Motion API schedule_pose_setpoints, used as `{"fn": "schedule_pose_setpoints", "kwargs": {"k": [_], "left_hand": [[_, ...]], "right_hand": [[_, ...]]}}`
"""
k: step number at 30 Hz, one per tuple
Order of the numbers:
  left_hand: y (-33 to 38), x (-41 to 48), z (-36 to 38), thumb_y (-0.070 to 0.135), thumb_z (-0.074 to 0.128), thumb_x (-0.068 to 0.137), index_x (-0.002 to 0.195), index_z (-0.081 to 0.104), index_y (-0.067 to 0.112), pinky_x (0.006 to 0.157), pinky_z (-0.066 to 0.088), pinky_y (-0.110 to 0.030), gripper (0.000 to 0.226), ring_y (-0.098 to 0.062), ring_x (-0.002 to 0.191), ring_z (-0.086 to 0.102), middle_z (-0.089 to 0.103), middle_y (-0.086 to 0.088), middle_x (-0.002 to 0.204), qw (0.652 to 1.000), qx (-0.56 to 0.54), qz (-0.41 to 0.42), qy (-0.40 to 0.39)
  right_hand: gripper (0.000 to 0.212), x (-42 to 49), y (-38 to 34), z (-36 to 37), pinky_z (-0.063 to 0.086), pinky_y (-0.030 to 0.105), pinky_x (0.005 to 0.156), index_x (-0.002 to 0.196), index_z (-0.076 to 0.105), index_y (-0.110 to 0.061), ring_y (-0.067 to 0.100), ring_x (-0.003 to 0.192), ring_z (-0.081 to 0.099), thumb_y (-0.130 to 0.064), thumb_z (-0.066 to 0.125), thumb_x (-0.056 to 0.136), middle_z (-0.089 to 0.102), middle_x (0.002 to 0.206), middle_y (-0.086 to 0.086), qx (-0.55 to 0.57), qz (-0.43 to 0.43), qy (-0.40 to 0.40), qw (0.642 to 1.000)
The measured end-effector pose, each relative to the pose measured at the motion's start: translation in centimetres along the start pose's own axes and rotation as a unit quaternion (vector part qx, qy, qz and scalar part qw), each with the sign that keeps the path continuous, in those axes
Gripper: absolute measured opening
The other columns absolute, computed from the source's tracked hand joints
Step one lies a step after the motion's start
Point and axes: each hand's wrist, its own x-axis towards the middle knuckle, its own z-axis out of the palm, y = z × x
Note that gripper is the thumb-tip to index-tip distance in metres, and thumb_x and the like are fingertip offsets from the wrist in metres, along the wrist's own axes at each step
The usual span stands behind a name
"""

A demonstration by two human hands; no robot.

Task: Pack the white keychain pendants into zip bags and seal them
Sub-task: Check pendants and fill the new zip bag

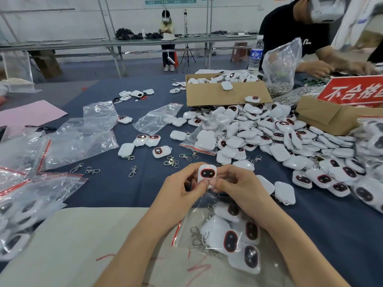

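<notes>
Presently the left hand (182, 188) and right hand (235, 183) pinch one white pendant (207, 173), red-ringed dark face up, above the bench (124, 189). A filled zip bag (186, 230) lies beneath the right wrist; loose pendants (279, 141) are heaped at right.

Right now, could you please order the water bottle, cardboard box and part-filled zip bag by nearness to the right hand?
1. part-filled zip bag, at the wrist of the right hand.
2. cardboard box, farther back, centre-right.
3. water bottle, behind the box.
</notes>
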Motion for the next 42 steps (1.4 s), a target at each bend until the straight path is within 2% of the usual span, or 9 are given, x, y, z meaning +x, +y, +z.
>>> {"fn": "schedule_pose_setpoints", "kwargs": {"k": [4,8,13,17,20,24,31,39,42], "left_hand": [[0.1,0.0,0.0,0.028,0.064,0.096,0.119,0.063,0.049,0.077,0.053,-0.041,0.031,-0.027,0.082,0.059,0.070,0.001,0.090,1.000,0.000,-0.008,-0.002],[0.0,0.0,0.0,0.029,0.064,0.097,0.120,0.063,0.050,0.079,0.054,-0.044,0.031,-0.026,0.084,0.060,0.070,0.001,0.092,1.000,0.014,-0.006,-0.001],[-0.2,0.2,0.3,0.035,0.069,0.095,0.111,0.069,0.049,0.082,0.050,-0.023,0.021,-0.009,0.093,0.064,0.072,0.011,0.098,0.997,0.035,-0.020,0.059],[0.5,-0.3,0.5,0.028,0.056,0.103,0.125,0.066,0.038,0.085,0.044,-0.019,0.026,-0.005,0.102,0.053,0.059,0.015,0.104,0.980,0.160,0.069,0.099],[0.8,-0.5,0.9,0.029,0.052,0.102,0.129,0.063,0.035,0.083,0.046,-0.025,0.029,-0.012,0.100,0.052,0.053,0.007,0.105,0.960,0.227,0.126,0.107],[0.9,-0.5,0.6,0.029,0.066,0.097,0.115,0.067,0.031,0.090,0.045,-0.020,0.018,-0.003,0.108,0.056,0.058,0.019,0.106,0.980,0.127,0.083,0.130],[0.6,-0.3,0.3,0.022,0.071,0.094,0.098,0.071,0.027,0.084,0.046,-0.021,0.006,-0.010,0.100,0.059,0.061,0.016,0.097,0.982,0.115,0.088,0.118],[0.7,0.0,0.3,0.035,0.069,0.093,0.131,0.061,0.032,0.083,0.046,-0.011,0.039,0.000,0.099,0.061,0.062,0.017,0.113,0.998,0.017,-0.003,0.062],[0.4,0.2,0.0,0.022,0.074,0.091,0.134,0.061,0.029,0.085,0.047,-0.013,0.045,-0.001,0.092,0.060,0.059,0.012,0.106,0.998,0.007,-0.024,0.059]], "right_hand": [[0.017,0.0,0.0,0.0,0.058,0.020,0.077,0.091,0.076,-0.036,0.013,0.084,0.075,-0.041,0.078,0.075,0.078,0.091,-0.003,0.003,0.000,-0.001,1.000],[0.010,0.0,-0.1,0.0,0.058,0.019,0.075,0.089,0.076,-0.033,0.014,0.082,0.075,-0.033,0.079,0.080,0.078,0.090,-0.003,0.000,0.008,0.002,1.000],[0.016,0.1,-0.1,0.2,0.058,0.020,0.074,0.086,0.075,-0.031,0.017,0.083,0.076,-0.015,0.076,0.088,0.078,0.090,0.002,0.042,0.011,0.019,0.999],[0.024,0.0,-0.2,0.3,0.060,0.031,0.084,0.106,0.067,-0.040,0.019,0.091,0.074,-0.029,0.078,0.087,0.076,0.105,-0.005,0.017,-0.023,0.010,1.000],[0.019,-0.2,-0.4,0.3,0.060,0.034,0.088,0.100,0.072,-0.034,0.019,0.098,0.072,-0.037,0.076,0.082,0.076,0.106,-0.003,0.029,-0.055,0.027,0.998],[0.009,-0.3,-0.5,0.2,0.059,0.026,0.084,0.090,0.077,-0.028,0.022,0.103,0.072,-0.031,0.075,0.081,0.077,0.106,0.004,0.085,-0.053,0.017,0.995],[0.009,-0.3,-0.5,0.0,0.059,0.025,0.083,0.086,0.079,-0.029,0.020,0.101,0.074,-0.029,0.075,0.078,0.078,0.106,0.003,0.097,-0.042,0.014,0.994],[0.024,-0.2,-0.5,0.0,0.054,0.019,0.091,0.079,0.077,-0.025,0.008,0.105,0.071,-0.001,0.075,0.084,0.077,0.109,-0.008,0.079,-0.029,0.024,0.996],[0.028,-0.2,-0.6,0.0,0.054,0.019,0.087,0.108,0.070,-0.017,0.013,0.104,0.072,0.003,0.071,0.088,0.077,0.109,0.000,0.088,-0.022,-0.002,0.996]]}}
